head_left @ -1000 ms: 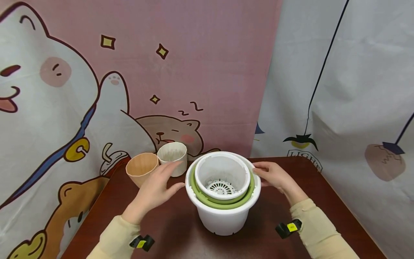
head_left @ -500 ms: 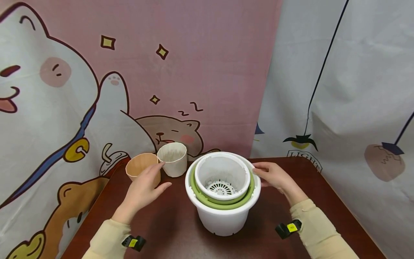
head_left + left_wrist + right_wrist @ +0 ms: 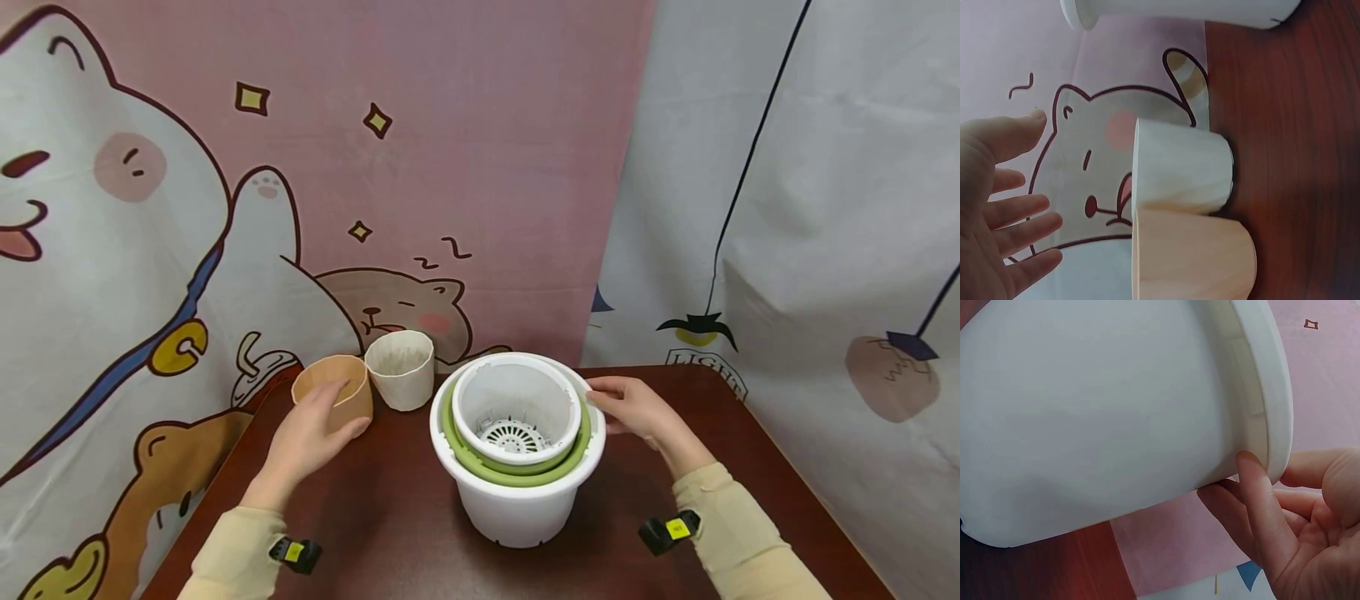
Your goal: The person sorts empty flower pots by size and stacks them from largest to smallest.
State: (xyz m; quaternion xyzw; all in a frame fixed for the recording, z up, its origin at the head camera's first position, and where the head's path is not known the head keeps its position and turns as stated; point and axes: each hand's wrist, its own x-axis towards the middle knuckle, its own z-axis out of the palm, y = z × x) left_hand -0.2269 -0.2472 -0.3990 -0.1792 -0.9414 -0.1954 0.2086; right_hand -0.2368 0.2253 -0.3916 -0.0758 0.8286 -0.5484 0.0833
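Note:
A large white flowerpot [image 3: 517, 517] stands in the middle of the table. Nested inside it are a green pot [image 3: 517, 478] and a smaller white pot [image 3: 491, 392] with a slotted bottom. My right hand [image 3: 633, 410] pinches the right side of the big pot's rim [image 3: 1279, 394], some fingers under the lip. My left hand [image 3: 303, 442], its fingers extended, is in front of a peach-coloured pot [image 3: 352, 400]. In the left wrist view that hand [image 3: 1004, 212] holds nothing and appears apart from the peach pot [image 3: 1194, 256].
A cream pot [image 3: 405, 383] stands beside the peach one at the back left, close to the printed cloth backdrop [image 3: 525, 167]. The dark red-brown table [image 3: 390, 533] has its right edge running down past my right arm.
My left hand has moved left, away from the nested pots, to the front of the peach pot. The right hand and the pots have stayed in place.

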